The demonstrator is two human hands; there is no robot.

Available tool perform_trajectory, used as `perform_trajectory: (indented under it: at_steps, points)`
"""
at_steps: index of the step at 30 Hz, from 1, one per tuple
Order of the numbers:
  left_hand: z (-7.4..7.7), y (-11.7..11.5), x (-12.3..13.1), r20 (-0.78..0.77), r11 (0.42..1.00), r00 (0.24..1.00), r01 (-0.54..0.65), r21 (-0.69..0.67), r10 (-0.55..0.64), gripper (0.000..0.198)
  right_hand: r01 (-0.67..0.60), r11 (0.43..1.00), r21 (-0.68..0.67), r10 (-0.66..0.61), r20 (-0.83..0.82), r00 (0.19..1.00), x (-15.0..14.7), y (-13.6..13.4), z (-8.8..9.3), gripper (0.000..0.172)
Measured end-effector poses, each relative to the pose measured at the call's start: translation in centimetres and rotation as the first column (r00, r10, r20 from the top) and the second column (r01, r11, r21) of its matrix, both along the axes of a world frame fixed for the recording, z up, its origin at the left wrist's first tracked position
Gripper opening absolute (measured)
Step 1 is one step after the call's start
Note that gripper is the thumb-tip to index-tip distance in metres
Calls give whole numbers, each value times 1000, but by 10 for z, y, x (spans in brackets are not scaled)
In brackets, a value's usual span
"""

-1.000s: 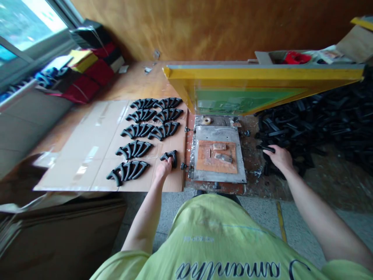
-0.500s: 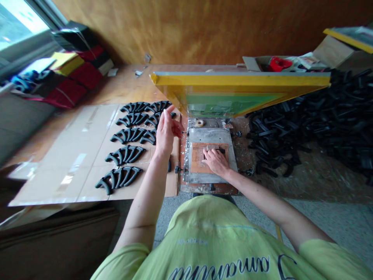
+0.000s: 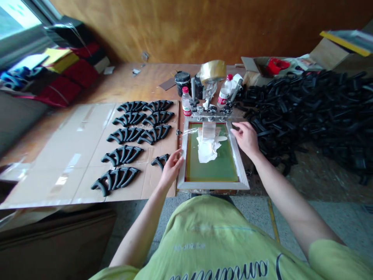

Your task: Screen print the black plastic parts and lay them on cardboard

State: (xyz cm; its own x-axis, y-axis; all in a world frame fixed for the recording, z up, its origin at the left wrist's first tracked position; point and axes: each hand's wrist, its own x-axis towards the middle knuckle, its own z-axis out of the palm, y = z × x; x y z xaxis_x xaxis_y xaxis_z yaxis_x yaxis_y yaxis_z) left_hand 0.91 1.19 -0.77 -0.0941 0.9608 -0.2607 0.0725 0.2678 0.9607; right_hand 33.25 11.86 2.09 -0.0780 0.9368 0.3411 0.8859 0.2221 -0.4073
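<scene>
A metal-framed silkscreen (image 3: pixel 213 186) lies flat in front of me, its green mesh (image 3: pixel 212 167) smeared with white ink (image 3: pixel 206 147). My left hand (image 3: pixel 171 169) rests at the screen's left rail, fingers apart. Just beside it, a single black curved plastic part (image 3: pixel 160 160) lies on the cardboard sheet (image 3: pixel 72 175). My right hand (image 3: pixel 246 138) touches the right rail near the far corner, holding nothing. Several more black parts (image 3: pixel 122 154) lie in two rows on the cardboard.
Behind the screen's hinge clamps (image 3: pixel 210 112) stand plastic bottles (image 3: pixel 186 103), a black jar (image 3: pixel 182 83) and a roll of tape (image 3: pixel 212 71). A large heap of black parts (image 3: pixel 305 109) covers the table's right side. The near table edge meets a speckled floor.
The screen has swung down from raised to flat over the base, hiding the orange pad. Both hands moved onto its side rails. A black part now lies free beside my left hand.
</scene>
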Motion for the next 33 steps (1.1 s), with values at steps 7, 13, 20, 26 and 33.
perform_trajectory:
  at_steps: [7, 13, 20, 26, 33]
  points:
    - [-53, 2, -1, -193, 992, 981, 4, -123, -28, 62, -285, 946, -155, 317, 252, 915, -86, 5, 1, 31]
    - [-53, 1, -1, -221, 993, 975, 4, -117, -30, 55, -451, 834, -316, 543, 331, 772, -71, -42, -12, 20]
    - [-54, 0, -1, -154, 996, 988, 9, -89, -23, 58, -505, 806, -307, 586, 298, 754, -64, -45, -5, 15]
    - [-58, -1, -1, -51, 994, 998, 31, -104, -37, 67, -535, 800, -273, 598, 274, 754, -66, -61, -19, 20]
    - [-16, 0, -1, 33, 994, 999, 40, -97, -37, 70, -264, 957, -120, 278, 121, 953, -72, 0, 22, 59]
